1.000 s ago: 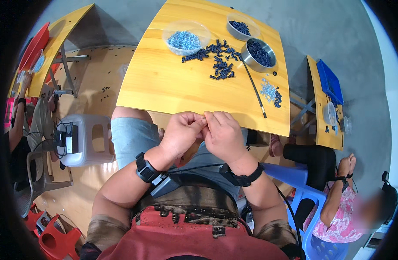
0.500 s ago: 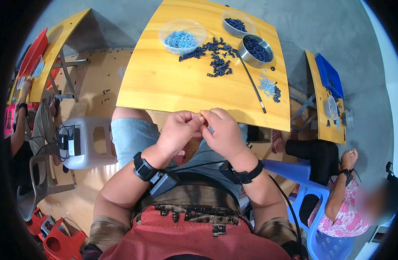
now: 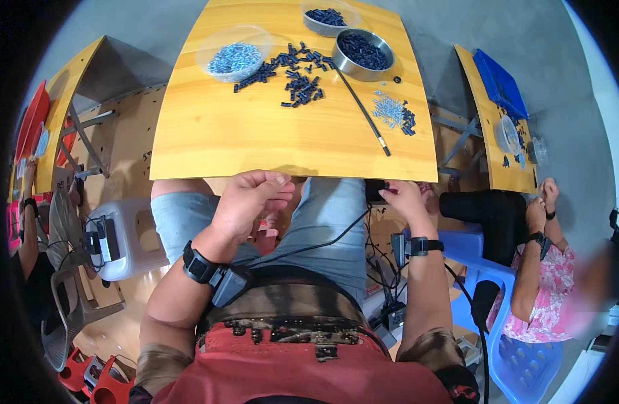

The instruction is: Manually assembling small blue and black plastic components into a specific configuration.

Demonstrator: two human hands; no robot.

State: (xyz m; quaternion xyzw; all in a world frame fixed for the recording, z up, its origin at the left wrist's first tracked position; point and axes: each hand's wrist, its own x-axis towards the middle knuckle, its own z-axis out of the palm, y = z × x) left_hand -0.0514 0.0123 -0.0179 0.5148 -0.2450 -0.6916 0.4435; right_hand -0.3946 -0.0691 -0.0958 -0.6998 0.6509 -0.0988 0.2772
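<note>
My left hand point(image 3: 251, 200) is at the near edge of the yellow table point(image 3: 222, 138), thumb and fingertips pressed together; what they hold, if anything, is too small to make out. Farther right, below the same edge, my right hand point(image 3: 410, 202) has its fingers bent in a pinch. A tiny dark spot shows at its fingertips, too small to name. On the table lie a loose pile of dark small pieces point(image 3: 301, 89), a thin dark rod point(image 3: 363, 111), and little heaps of clear pieces point(image 3: 388, 110) and dark pieces point(image 3: 408, 122).
A clear bowl point(image 3: 208, 42) of light blue pieces stands at the far left. A steel bowl point(image 3: 364, 73) and another clear bowl point(image 3: 319, 29) hold dark pieces. A person sits at right on a blue chair point(image 3: 531, 363); another is at left by a grey stool point(image 3: 124, 259). Cables point(image 3: 383, 269) hang nearby.
My hands have come apart: the right has moved away to the right and down, while the left stays near the table edge. The view has shifted, moving the table left and up.
</note>
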